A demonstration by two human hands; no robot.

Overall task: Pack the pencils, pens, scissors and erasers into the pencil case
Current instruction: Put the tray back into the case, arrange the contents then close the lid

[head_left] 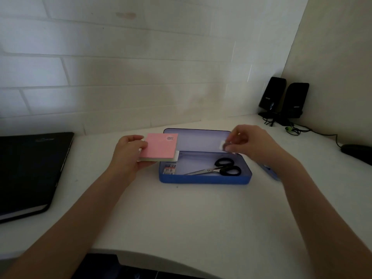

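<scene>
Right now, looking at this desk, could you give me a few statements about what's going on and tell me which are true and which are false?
1. The pencil case is open. True.
2. The scissors lie on the desk outside the case. False: they lie inside the case.
3. The left hand holds a pink pad of notes. True.
4. The right hand is empty. False: it pinches a small white eraser above the case.
5. The scissors have red handles. False: the handles are black.
</scene>
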